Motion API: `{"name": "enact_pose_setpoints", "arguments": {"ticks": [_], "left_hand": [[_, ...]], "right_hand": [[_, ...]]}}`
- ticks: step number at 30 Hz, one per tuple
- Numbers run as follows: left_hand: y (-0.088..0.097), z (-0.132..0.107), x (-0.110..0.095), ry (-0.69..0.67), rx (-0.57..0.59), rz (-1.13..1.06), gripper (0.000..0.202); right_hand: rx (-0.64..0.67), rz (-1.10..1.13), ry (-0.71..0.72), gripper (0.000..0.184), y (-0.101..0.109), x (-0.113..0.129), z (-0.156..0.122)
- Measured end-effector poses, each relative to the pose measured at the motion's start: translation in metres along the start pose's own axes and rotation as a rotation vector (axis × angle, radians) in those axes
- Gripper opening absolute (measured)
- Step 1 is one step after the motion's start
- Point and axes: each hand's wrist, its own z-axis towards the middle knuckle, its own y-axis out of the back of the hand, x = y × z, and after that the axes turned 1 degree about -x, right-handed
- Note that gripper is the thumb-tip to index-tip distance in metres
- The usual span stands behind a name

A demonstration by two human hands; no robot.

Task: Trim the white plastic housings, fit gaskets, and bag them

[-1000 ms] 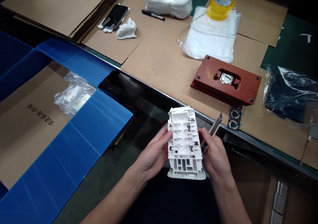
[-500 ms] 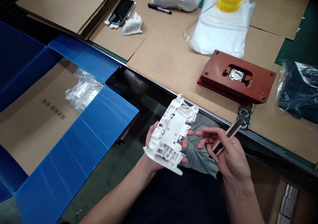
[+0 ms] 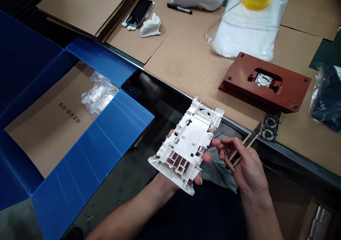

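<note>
A white moulded plastic housing (image 3: 186,144) lies flat and tilted across the person's left hand, a long rectangular frame with a smooth central panel, ribbed cells at the near end, small square cut-outs and a round opening at the far end. It is held in front of the person, above the lap, with its far end just short of the metal table edge (image 3: 239,127).

The left hand (image 3: 170,185) cups it from below in a loose, open grip, with the fingertips (image 3: 206,157) curling up around the right side of the housing. The right hand (image 3: 246,165) is closed in a pencil-like grip on a slim craft knife (image 3: 243,151) with a narrow, angled blade, the blade pointing away from the person. Its fingers (image 3: 223,144) sit just beside the housing, and the blade does not touch it.

Blue corrugated plastic flaps (image 3: 80,162) of an open box spread to the left, around a brown cardboard base (image 3: 53,133). Beyond the table edge, a reddish-brown metal fixture plate (image 3: 290,87) sits on cardboard sheets (image 3: 186,55). Below the hands, faded denim (image 3: 217,172) lies over the person's lap. The space between the box and the table edge stays open around the housing.
</note>
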Motion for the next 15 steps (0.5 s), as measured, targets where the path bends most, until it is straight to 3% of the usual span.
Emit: {"name": "enact_pose_setpoints", "arguments": {"ticks": [3,5,7,11,13,15], "left_hand": [[0.007,-0.001,0.002,0.065,0.064,-0.013,0.094],[0.008,-0.001,0.003,0.058,0.047,0.002,0.101],[0.005,0.0,0.004,-0.03,-0.047,0.105,0.102],[-0.005,0.002,0.001,-0.406,-0.369,0.552,0.096],[-0.01,0.002,-0.003,-0.474,-0.461,0.724,0.093],[-0.012,0.002,-0.007,-0.46,-0.48,0.812,0.078]], "right_hand": [[-0.003,-0.002,-0.018,0.029,-0.001,-0.001,0.001],[-0.006,-0.005,-0.024,0.03,-0.002,-0.002,0.002],[-0.011,-0.017,-0.009,0.03,-0.002,-0.003,0.001],[-0.014,-0.095,0.067,0.031,-0.001,-0.006,0.0],[0.02,-0.146,0.078,0.034,-0.001,-0.007,-0.001],[0.06,-0.169,0.071,0.04,-0.002,-0.007,0.0]]}}
